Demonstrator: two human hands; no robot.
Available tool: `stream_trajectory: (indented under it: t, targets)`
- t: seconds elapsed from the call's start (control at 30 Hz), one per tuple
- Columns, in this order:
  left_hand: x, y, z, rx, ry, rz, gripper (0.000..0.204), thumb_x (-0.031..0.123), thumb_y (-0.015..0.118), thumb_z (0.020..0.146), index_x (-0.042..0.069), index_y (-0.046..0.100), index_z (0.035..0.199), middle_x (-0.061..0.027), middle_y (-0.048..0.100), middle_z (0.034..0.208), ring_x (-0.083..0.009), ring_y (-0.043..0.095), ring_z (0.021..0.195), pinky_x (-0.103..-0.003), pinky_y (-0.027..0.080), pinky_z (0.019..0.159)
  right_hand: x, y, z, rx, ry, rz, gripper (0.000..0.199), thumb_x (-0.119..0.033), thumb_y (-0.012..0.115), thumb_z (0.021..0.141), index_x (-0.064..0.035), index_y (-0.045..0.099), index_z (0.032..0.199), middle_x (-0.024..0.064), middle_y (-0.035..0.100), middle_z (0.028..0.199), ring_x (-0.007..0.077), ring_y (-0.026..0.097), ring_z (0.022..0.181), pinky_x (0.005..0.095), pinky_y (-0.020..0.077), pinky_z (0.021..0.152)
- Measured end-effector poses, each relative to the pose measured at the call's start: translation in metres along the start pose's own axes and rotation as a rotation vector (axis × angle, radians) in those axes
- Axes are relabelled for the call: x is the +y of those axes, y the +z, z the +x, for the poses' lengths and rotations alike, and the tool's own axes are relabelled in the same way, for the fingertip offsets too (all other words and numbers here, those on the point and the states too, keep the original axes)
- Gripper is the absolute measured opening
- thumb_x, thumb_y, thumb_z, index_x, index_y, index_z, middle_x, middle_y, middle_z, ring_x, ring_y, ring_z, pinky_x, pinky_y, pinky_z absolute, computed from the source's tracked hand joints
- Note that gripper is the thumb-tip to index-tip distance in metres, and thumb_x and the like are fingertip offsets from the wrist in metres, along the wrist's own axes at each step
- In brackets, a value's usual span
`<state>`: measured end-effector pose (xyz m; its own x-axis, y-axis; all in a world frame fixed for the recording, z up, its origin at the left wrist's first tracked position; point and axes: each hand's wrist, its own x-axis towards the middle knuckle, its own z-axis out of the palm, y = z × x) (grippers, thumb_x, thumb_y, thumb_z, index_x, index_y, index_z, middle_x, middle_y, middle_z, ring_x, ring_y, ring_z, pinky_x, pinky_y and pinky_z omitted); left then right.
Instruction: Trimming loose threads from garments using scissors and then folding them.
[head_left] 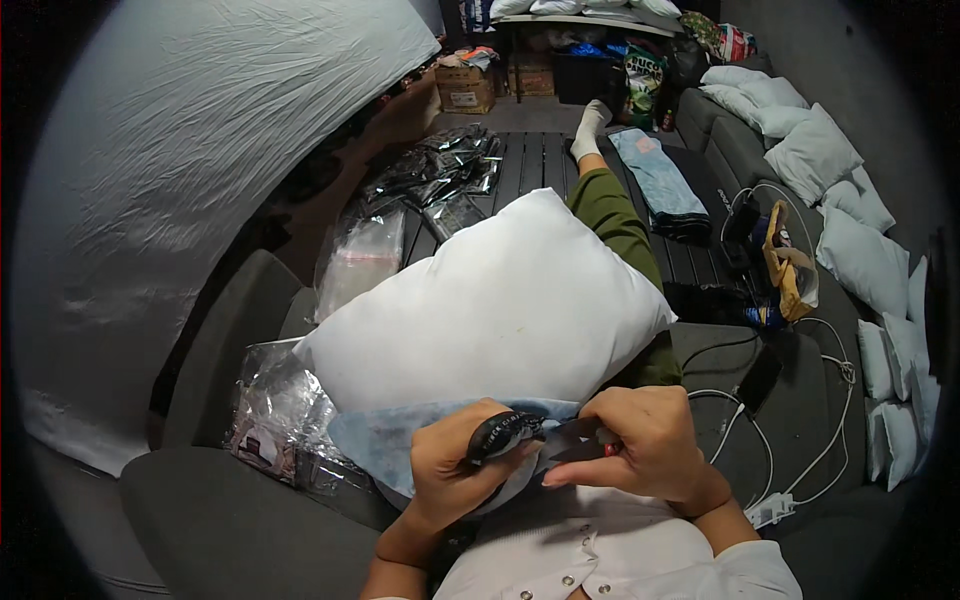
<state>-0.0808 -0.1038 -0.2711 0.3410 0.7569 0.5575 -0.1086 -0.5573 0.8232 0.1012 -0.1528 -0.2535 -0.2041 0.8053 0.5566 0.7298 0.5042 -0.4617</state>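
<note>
A plump white pillow (pixel 490 300) rests across my lap and legs, with a grey-blue cloth cover (pixel 375 445) at its near edge. Above that cloth, my left hand (pixel 450 455) is closed around a glossy black oval tag (pixel 500 435) with light print. Close beside it, my right hand (pixel 645 440) grips what look like small scissors (pixel 580 447), with grey blades and a red spot. Their handles are hidden by my fingers. The blade tips point toward the tag, and I cannot tell whether they touch it.
Clear plastic bags (pixel 365 250) and black packets (pixel 435 170) lie on the slatted table (pixel 530 160). Folded blue cloths (pixel 660 185) sit right of my outstretched leg. White cables, a power strip (pixel 770 510) and a phone (pixel 762 380) are at right. Pillows (pixel 815 155) line the sofa; a white sheet hangs left.
</note>
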Motion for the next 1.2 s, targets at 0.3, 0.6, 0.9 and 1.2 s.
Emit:
stream_trajectory:
  t: [0.3,0.6,0.9,1.2]
  targets:
    - [-0.005,-0.002,0.000,-0.060,0.069,0.081,0.018,-0.008,0.067,0.065,-0.005,0.060,0.081,-0.0120,0.061,0.075,-0.0202,0.057,0.064,-0.027,0.045,0.057,0.001,0.001,-0.001,0.023,0.006,-0.061,0.046,-0.044,0.076,0.057,-0.0034,0.055,0.062,0.0018,0.047,0.047,0.0141,0.047,0.039,0.0217,0.0349,0.039]
    - [-0.005,0.003,0.001,0.006,0.132,0.181,0.011,-0.008,0.066,0.063,-0.006,0.059,0.070,-0.0115,0.059,0.069,-0.0175,0.055,0.060,-0.026,0.043,0.054,-0.001,0.000,0.000,0.040,0.026,-0.102,0.045,-0.043,0.076,0.058,-0.0045,0.053,0.057,0.0026,0.045,0.046,0.0142,0.044,0.037,0.0227,0.0337,0.038]
    - [-0.007,0.004,0.002,0.012,0.142,0.207,0.009,-0.007,0.066,0.064,-0.005,0.060,0.072,-0.0104,0.059,0.069,-0.0168,0.055,0.059,-0.025,0.042,0.054,-0.001,0.000,-0.001,0.043,0.055,-0.101,0.046,-0.044,0.075,0.059,-0.0045,0.052,0.055,0.0029,0.044,0.046,0.0152,0.043,0.036,0.0234,0.0331,0.037]
    - [-0.011,0.006,0.002,-0.033,0.104,0.185,0.008,-0.007,0.064,0.065,-0.006,0.060,0.072,-0.0093,0.059,0.069,-0.0151,0.055,0.059,-0.024,0.043,0.054,-0.006,-0.007,0.001,-0.026,-0.087,-0.032,0.047,-0.047,0.074,0.058,-0.0062,0.051,0.056,0.0022,0.044,0.046,0.0147,0.045,0.037,0.0238,0.0340,0.038]
